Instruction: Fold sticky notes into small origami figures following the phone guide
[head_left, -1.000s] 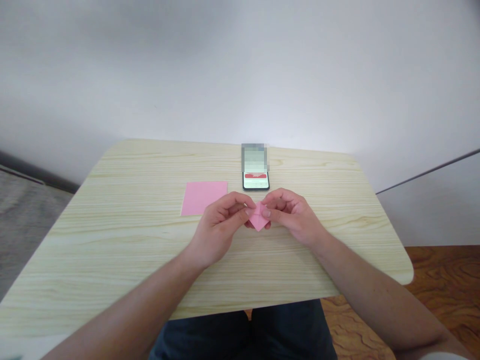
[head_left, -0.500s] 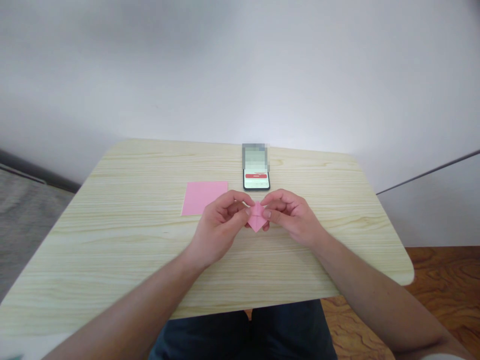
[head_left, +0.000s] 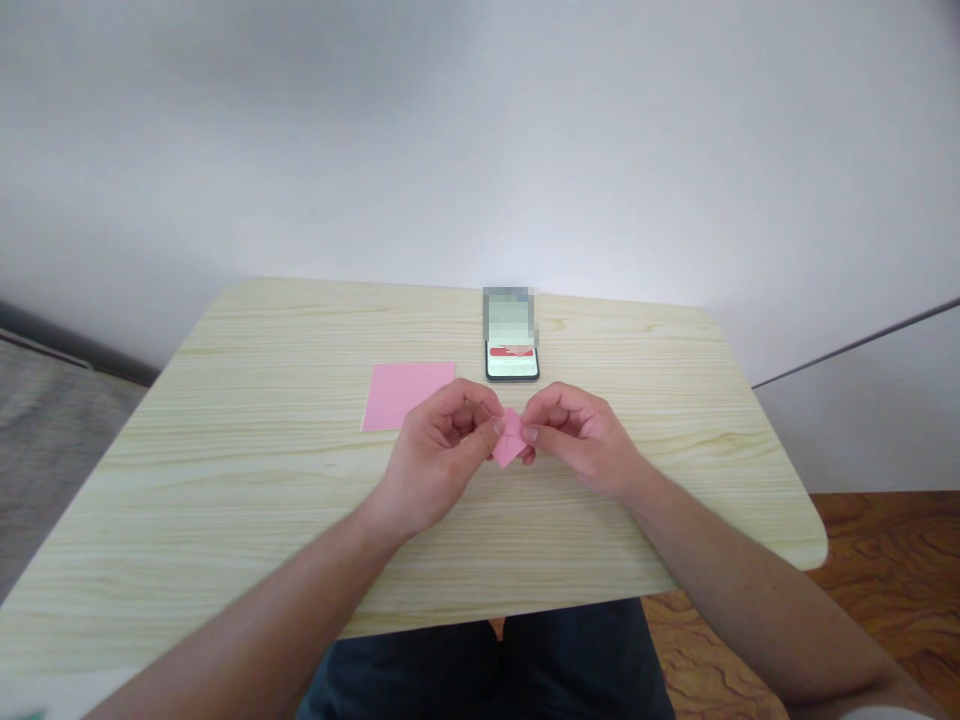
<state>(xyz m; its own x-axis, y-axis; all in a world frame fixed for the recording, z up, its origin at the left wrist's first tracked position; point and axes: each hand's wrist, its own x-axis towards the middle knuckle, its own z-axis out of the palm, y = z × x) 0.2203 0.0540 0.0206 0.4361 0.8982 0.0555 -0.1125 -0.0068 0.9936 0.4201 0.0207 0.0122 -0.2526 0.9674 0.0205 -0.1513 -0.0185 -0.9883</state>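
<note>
The left hand [head_left: 435, 455] and right hand [head_left: 577, 440] pinch the folded pink paper [head_left: 509, 440] between their fingers, low over the desk [head_left: 675, 420]. An uneven pull might tear it or skew a crease.

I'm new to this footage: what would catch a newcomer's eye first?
The folded pink paper pinched between the left hand and right hand at the table's middle stands out first. A flat pink sheet lies just beyond the left hand, and a phone with a lit screen lies farther back on the pale wooden table.
</note>
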